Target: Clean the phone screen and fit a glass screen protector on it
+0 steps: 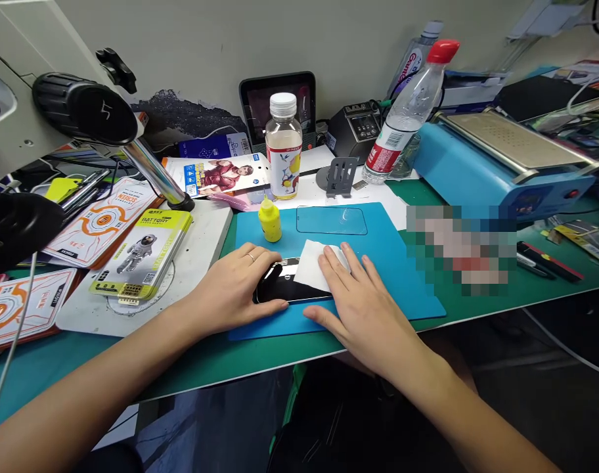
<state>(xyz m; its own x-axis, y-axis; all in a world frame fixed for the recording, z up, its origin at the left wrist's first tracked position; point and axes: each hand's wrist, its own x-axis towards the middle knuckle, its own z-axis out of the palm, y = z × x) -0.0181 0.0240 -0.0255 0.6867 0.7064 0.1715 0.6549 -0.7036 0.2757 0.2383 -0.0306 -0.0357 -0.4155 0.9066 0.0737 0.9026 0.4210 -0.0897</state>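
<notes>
A black smartphone lies flat, its glossy face up, on the blue work mat. My left hand grips its left end, thumb along the near edge and fingers at the far edge. Over the phone's right part lies a white wipe, and my right hand presses on it with flat, stretched fingers, the thumb held apart. Just beyond the phone stands a small yellow dropper bottle. A clear screen protector with a black border rests on the mat behind the wipe.
Battery packages and a microscope stand occupy the left. Behind the mat are a juice bottle, a phone holder and a red-capped water bottle. A blue machine stands to the right, near pens.
</notes>
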